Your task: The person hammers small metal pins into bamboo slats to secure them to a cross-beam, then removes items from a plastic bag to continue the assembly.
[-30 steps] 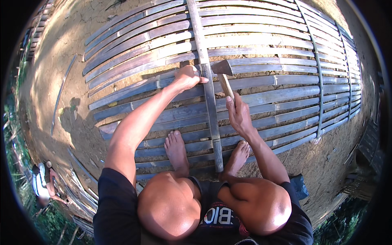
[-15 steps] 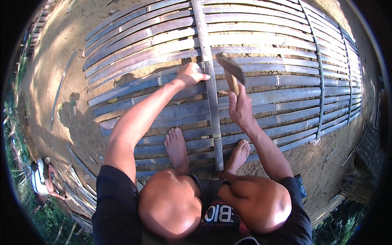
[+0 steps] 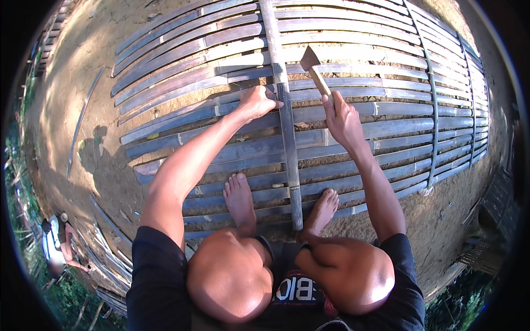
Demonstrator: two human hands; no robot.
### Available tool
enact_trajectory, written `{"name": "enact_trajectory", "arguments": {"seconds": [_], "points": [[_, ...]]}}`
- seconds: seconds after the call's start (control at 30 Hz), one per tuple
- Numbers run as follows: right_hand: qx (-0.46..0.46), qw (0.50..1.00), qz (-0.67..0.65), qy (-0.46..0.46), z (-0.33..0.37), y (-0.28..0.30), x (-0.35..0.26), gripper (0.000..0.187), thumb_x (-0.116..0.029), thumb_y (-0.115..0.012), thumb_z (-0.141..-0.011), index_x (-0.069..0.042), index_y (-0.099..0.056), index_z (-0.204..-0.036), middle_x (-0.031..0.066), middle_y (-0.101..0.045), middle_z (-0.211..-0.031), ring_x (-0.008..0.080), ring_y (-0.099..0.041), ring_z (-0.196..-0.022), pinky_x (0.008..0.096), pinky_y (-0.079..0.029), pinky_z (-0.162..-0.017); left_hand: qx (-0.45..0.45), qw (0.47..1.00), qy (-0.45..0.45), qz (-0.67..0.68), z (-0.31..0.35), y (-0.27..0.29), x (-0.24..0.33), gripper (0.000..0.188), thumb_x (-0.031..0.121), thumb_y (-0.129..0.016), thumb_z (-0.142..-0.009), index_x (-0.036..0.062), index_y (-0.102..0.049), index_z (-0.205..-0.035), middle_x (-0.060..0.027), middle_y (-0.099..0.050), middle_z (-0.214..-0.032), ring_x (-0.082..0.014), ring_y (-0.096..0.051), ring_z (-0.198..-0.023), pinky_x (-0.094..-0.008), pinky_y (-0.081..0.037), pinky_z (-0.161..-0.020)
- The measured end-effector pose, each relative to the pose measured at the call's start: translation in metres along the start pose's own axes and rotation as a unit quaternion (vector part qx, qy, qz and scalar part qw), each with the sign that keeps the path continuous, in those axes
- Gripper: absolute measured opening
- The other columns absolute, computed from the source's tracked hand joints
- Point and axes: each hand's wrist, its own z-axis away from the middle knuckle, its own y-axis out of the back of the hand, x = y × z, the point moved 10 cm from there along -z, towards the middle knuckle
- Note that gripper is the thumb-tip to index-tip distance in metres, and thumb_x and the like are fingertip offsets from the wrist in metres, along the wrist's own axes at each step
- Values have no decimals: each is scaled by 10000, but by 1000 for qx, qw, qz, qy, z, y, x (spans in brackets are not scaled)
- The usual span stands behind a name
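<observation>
- Your wooden-handled hatchet with flared dark metal head (image 3: 319,80) has moved forward and right, beside the long grey bamboo crosspiece (image 3: 287,132), over flat grey bamboo slats (image 3: 381,129).
- Your hands: apart; right (image 3: 343,118) clamped on hatchet, left (image 3: 256,103) at crosspiece, grip can't tell.

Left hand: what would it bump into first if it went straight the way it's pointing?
Probably the long bamboo crosspiece: the left hand points toward it, thumb overlapping its edge in this view. Exact depth is unclear.
</observation>
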Motion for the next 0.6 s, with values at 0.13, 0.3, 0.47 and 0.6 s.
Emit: {"name": "enact_trajectory", "arguments": {"seconds": [0.13,0.3,0.47,0.6], "points": [[101,993,67,-9,25,-8,46,347,-308,-500,-1025,9,-525,-1164,269,-645,-804,475,-634,-759,541,-492,-676,3,1000,-16,-19,9,1,15,653,384,-858,-716,-43,-633,-1155,-158,-672,-981,-243,-629,-922,-384,-496,-807],[159,981,114,-9,28,-9,53,403,-226,-576,-974,23,-491,-1280,275,-570,-1106,429,-593,-966,488,-470,-847,7,999,-15,-42,0,1,6,557,467,-810,-718,3,-721,-1012,-180,-726,-962,-299,-689,-951,-398,-493,-884],[193,961,125,154,-2,-14,1,324,-198,-636,-924,-34,-581,-1198,215,-591,-1036,345,-587,-885,434,-453,-886,12,1000,-17,-11,4,2,7,463,386,-775,-796,7,-705,-1053,-132,-698,-902,-228,-642,-880,-375,-485,-794],[-6,995,-65,76,-75,-65,-15,312,-271,-692,-865,-14,-650,-1036,193,-680,-898,353,-663,-878,432,-512,-841,0,1000,-7,29,2,-2,7,316,332,-708,-875,36,-721,-984,-86,-677,-857,-176,-604,-826,-346,-467,-718]]}}
